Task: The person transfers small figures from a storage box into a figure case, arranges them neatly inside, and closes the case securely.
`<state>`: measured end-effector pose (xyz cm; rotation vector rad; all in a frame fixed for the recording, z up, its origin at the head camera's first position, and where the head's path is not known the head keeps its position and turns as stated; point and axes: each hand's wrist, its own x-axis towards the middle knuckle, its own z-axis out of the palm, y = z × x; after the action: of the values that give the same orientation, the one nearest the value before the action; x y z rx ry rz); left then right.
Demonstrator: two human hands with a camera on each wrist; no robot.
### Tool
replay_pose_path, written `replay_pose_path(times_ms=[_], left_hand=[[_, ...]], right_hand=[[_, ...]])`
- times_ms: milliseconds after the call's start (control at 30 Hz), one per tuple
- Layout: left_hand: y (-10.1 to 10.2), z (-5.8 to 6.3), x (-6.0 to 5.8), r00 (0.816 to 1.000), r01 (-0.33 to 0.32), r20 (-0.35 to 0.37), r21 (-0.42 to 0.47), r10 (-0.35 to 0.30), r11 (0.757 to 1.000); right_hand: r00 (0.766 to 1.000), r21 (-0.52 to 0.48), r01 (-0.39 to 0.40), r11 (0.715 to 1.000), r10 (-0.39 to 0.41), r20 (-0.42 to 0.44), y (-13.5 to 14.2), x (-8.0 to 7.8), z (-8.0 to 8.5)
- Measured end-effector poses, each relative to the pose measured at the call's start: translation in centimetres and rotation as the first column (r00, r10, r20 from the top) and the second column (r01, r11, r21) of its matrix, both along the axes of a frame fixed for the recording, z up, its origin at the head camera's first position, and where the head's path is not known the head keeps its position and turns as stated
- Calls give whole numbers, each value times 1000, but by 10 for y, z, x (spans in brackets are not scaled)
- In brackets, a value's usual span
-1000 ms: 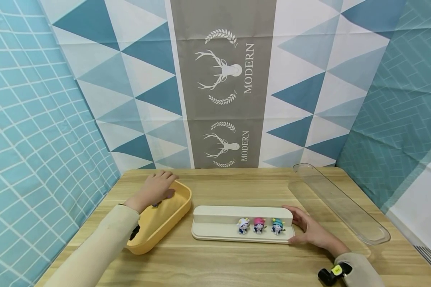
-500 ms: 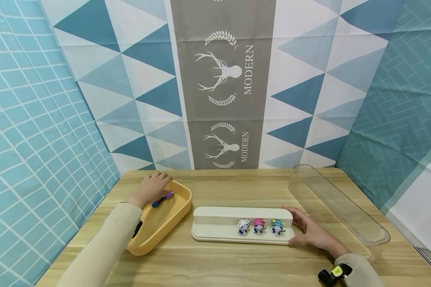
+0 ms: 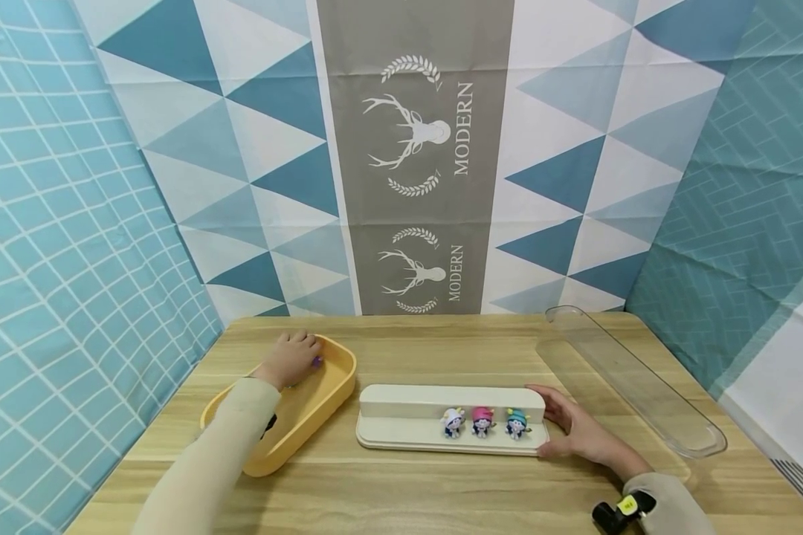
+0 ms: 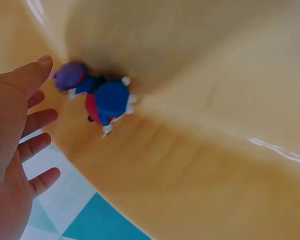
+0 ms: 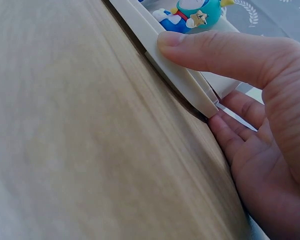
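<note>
My left hand (image 3: 290, 360) reaches into a yellow tray (image 3: 340, 395), fingers apart. In the left wrist view, its thumb is close beside a purple-hatted figurine (image 4: 71, 75). Against that one lies a second figurine, blue and red (image 4: 111, 99); nothing is held. With thumb on the front edge and fingers behind, my right hand (image 3: 578, 435) grips the right end of a cream stepped display stand (image 3: 398, 425). On its lower step sit a white-hatted figurine (image 3: 452, 422), a pink-hatted one (image 3: 482, 421) and a teal-hatted one (image 3: 517, 423), the last nearest the right hand.
A long clear plastic cover (image 3: 632, 379) lies slantwise at the right of the wooden table (image 3: 435, 490). Patterned cloth hangs behind the table and along both sides. The yellow tray stands left of the display stand, with a narrow gap between them.
My left hand drew back a little to the left, uncovering the figurines, then moved down and right over them again. My right hand and the stand stay in place.
</note>
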<state>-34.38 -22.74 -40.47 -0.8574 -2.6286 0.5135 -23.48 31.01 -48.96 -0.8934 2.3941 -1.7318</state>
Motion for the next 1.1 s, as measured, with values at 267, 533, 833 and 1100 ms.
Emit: replay_pose_path(times_ms=[267,533,833,1100], left_hand=[[1,-16,-3,993,-12,-122,-156,-8,988],[5,-21,1,982,-46,-190,-223,3,974],[4,-24,-1,979,-52,-205,-246,1,968],[5,-18,1,988,-30,-154,-184,1,982]], right_hand=[[999,-45,-35,998,35,5,0,1,0],[999,-51,-47,998,46,-12,1,1,0],[999,-51,-47,998,46,-6,0,2,1],[999,-46,-47,998,46,-11,1,0,0]])
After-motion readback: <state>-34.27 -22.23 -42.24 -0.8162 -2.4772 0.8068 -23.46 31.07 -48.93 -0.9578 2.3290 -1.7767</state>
